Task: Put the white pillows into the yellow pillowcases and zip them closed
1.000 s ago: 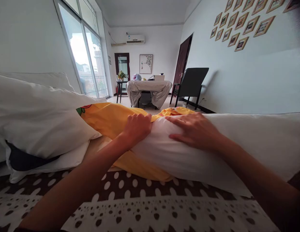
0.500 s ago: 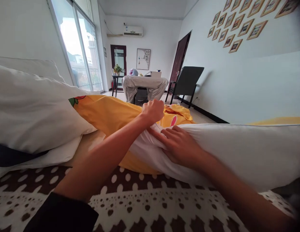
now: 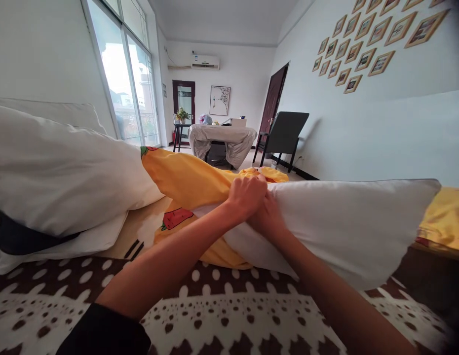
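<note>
A white pillow (image 3: 348, 222) lies across in front of me, its left end inside a yellow pillowcase (image 3: 192, 177) printed with red carrots. My left hand (image 3: 248, 195) is a closed fist on the pillowcase's edge, where the cloth bunches over the pillow. Right beside and below it, touching it, my right hand (image 3: 267, 216) is closed on the pillow; its fingertips are partly hidden behind the left hand. The right part of the pillow is bare.
More white pillows (image 3: 59, 172) are piled at the left. Beneath everything is a brown-and-white patterned blanket (image 3: 200, 315). Yellow cloth (image 3: 446, 222) lies at the far right. Farther off stand a covered table (image 3: 222, 132) and a dark chair (image 3: 285, 133).
My hands have come together, the left moving slightly right and down to meet the right. The pillow has shifted left, showing its right corner. A carrot print now shows on the pillowcase.
</note>
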A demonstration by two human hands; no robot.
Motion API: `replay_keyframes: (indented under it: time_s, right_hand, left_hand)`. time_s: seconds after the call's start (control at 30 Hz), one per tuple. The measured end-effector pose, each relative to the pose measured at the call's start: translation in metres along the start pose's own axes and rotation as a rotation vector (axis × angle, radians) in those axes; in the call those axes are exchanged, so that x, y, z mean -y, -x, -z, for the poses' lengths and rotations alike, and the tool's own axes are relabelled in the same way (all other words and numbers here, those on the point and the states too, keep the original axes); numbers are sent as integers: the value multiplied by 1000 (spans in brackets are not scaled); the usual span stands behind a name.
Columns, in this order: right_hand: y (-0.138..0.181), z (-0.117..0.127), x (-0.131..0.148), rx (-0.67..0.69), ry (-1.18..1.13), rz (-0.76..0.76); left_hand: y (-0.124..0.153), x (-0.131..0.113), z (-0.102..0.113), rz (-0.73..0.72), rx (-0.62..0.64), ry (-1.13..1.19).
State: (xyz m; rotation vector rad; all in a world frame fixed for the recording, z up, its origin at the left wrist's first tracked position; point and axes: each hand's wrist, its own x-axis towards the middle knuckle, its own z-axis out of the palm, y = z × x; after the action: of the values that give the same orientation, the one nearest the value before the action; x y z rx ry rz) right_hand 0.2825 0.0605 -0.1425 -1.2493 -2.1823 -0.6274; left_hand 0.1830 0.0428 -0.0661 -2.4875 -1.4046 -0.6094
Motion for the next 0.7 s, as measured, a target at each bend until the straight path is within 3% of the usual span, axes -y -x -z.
replay_keyframes:
  time_s: [0.1,0.17,0.3,0.37,0.43,0.53,0.63,0.7]
  right_hand:
    - [18,17,-4,-29,6,51]
    - [23,36,-12,-67,-148,42]
    - [-9,75,-24,-186,-508,-355]
    - [-45,87,-20,-154,-518,-407]
    - [-83,91,-6,1,-486,-271]
    - [-124,85,22,346,-461,-14]
    - [-136,73,44,637,-493,134]
    - [-130,67,52,739,-521,164]
  left_hand:
    - [4,20,0,32,-73,-28]
    - [8,29,-6,53,-133,-51]
    - [21,22,-27,-69,-354,-100]
    - [31,11,-36,-214,-508,-157]
    - [45,1,-39,-398,-652,-224]
    - [69,-6,-39,-613,-786,-246]
    - [88,-4,-41,-705,-822,-198]
    - [94,-2,-43,-740,-825,-182]
